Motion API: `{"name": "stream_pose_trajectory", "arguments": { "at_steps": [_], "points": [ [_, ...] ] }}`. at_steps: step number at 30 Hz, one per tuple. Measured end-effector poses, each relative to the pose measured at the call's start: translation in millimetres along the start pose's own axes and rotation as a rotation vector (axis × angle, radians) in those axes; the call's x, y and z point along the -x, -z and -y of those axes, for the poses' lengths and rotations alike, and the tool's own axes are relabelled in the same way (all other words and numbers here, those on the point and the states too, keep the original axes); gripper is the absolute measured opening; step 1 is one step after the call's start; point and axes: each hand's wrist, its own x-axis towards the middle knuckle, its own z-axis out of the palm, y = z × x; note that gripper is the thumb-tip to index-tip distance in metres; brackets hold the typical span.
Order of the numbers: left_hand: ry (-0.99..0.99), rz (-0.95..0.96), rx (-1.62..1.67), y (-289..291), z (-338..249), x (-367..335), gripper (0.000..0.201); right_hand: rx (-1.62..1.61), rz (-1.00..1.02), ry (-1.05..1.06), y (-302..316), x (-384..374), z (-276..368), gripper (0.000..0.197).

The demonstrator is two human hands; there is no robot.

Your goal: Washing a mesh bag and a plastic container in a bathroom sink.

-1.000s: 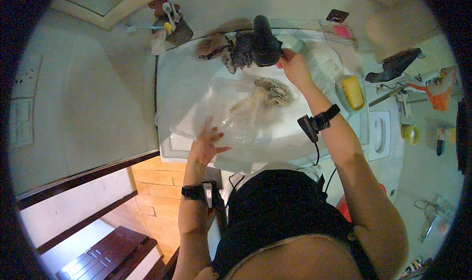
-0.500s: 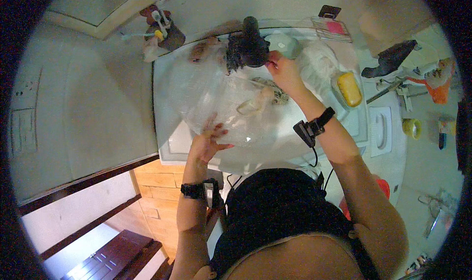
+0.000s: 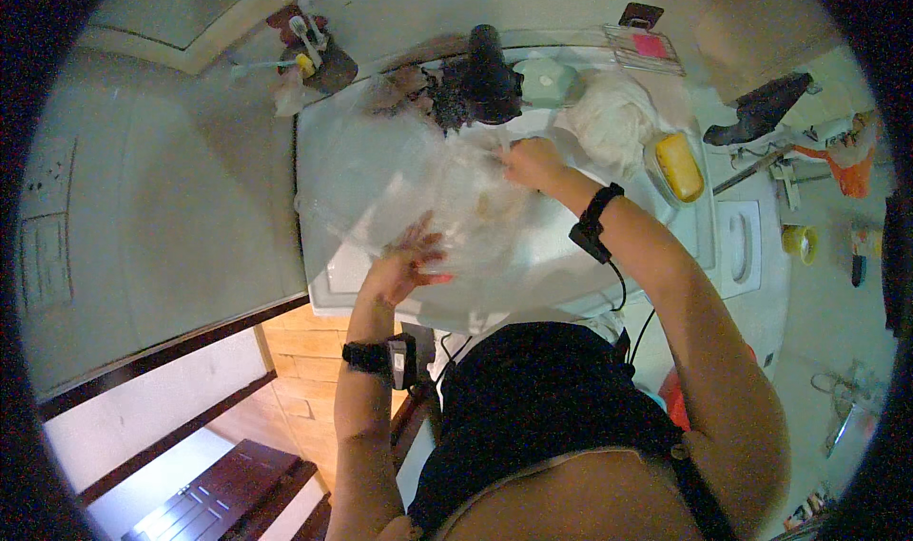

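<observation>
A clear plastic bag or sheet (image 3: 380, 175) spreads over the white sink (image 3: 618, 292), crumpled and smeared by motion toward the middle. Against its near left part lies my left hand (image 3: 411, 260), fingers spread. My right hand (image 3: 534, 164) is closed at the bag's far right side, just in front of the black faucet (image 3: 490, 80). Its fingertips seem to pinch the plastic, though blur hides the exact hold. Through the film a small yellowish patch (image 3: 485, 203) shows faintly; what it belongs to I cannot make out.
Behind the bag lie dark bristly clumps (image 3: 449, 99) and a pale green lidded container (image 3: 547, 83). To the right sit a white crumpled bundle (image 3: 613, 123) and a yellow block in a dish (image 3: 677, 168). A toothbrush cup (image 3: 328, 66) stands at the back left.
My right hand has come from beside the faucet toward me and slightly left. The plastic has shifted, hiding the pale items that showed under it. My left hand has barely moved.
</observation>
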Motion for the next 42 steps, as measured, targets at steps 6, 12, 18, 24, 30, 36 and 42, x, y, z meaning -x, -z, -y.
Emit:
{"name": "stream_pose_trajectory", "arguments": {
  "at_steps": [6,12,18,24,30,36,42],
  "points": [
    [-0.008,0.037,-0.249,6.9,-7.9,-0.4,0.058,0.008,0.027,-0.013,-3.1,-6.5,3.7,0.026],
    [-0.01,0.023,-0.131,16.4,-6.3,-0.8,0.059,0.359,0.221,0.325,-48.1,1.6,-47.9,0.022],
    [0.04,-0.019,-0.065,27.3,1.6,-4.4,0.058,0.337,0.294,-0.122,-17.3,28.5,-32.6,0.039],
    [0.087,0.066,-0.177,16.9,1.4,-5.2,0.058,-0.747,0.347,-0.079,-1.9,7.1,7.2,0.052],
    [0.045,0.101,-0.16,3.7,-2.1,-11.0,0.043,-0.669,0.322,0.082,7.4,-3.0,8.4,0.037],
    [0.051,0.09,-0.165,-2.1,-7.6,-22.8,0.046,-0.136,0.279,0.035,17.9,-8.5,6.4,0.029],
    [-0.046,0.047,-0.073,10.1,-0.5,-37.2,0.045,-0.031,0.294,0.122,5.2,-12.8,-18.9,0.043]
  ]
}}
